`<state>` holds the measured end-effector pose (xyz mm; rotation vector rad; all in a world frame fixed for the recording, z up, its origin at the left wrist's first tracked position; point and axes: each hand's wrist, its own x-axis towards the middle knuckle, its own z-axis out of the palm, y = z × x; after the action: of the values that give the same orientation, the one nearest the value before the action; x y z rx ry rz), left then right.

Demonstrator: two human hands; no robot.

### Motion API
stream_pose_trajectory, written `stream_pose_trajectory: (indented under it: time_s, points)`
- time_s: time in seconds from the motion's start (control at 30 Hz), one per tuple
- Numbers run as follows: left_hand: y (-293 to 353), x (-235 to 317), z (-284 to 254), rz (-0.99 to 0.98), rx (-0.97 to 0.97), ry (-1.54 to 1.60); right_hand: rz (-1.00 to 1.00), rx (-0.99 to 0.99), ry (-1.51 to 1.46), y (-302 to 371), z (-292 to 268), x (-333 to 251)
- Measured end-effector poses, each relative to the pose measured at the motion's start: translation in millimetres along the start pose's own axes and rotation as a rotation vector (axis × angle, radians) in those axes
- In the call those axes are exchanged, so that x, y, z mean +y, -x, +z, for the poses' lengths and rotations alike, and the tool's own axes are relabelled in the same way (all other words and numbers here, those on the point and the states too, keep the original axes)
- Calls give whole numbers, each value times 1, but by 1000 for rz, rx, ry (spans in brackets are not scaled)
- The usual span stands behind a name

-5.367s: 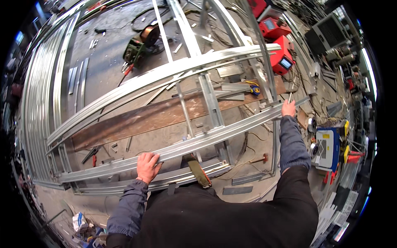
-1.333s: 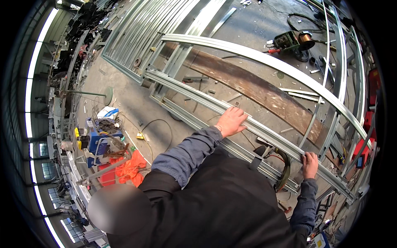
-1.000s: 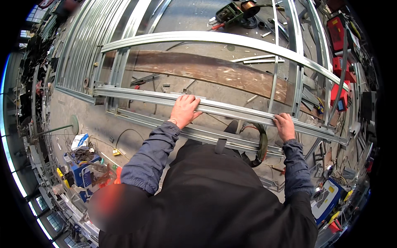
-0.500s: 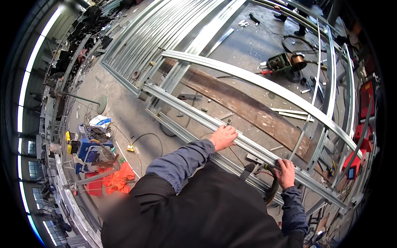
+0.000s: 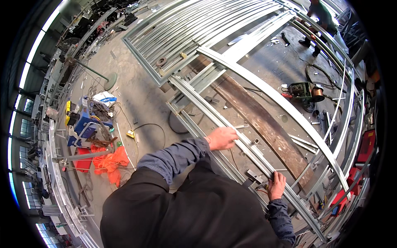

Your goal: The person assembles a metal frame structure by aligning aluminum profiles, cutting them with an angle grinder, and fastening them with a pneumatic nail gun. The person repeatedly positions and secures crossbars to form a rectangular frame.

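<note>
Spread support suits the long rail (image 5: 254,155) along the near side of the frame (image 5: 273,96): the right hand (image 5: 276,186) curls closed over its edge; the left hand (image 5: 222,138) lies half-curled against it, grip unclear.

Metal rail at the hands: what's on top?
The left hand and right hand are on the metal rail; the surface directly beneath them is hidden.
</note>
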<state>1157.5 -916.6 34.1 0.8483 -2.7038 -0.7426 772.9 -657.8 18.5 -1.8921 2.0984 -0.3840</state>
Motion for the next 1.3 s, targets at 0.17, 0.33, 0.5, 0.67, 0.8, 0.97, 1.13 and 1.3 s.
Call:
stream_pose_trajectory:
  time_s: [0.17,0.33,0.5,0.67,0.8,0.97,1.13,1.3]
  points:
    - [71,-161,-104,-142,177,-369,91,-55,46,-6,-10,-22]
    - [76,-236,-141,-26,50,-337,161,-162,112,-15,-16,-34]
    - [80,-278,-135,18,59,-219,162,-148,150,-17,-6,-36]
    - [74,-282,-137,8,34,-156,156,-171,183,-13,-4,-31]
    - [74,-281,-135,-23,25,-175,165,-214,190,-17,-10,-33]
    - [76,-284,-131,-39,57,-137,143,-207,186,-17,-11,-33]
    - [78,-287,-128,-49,60,-132,171,-152,161,-18,-8,-40]
    - [80,-293,-126,-10,90,-94,329,-152,149,-21,-6,-56]
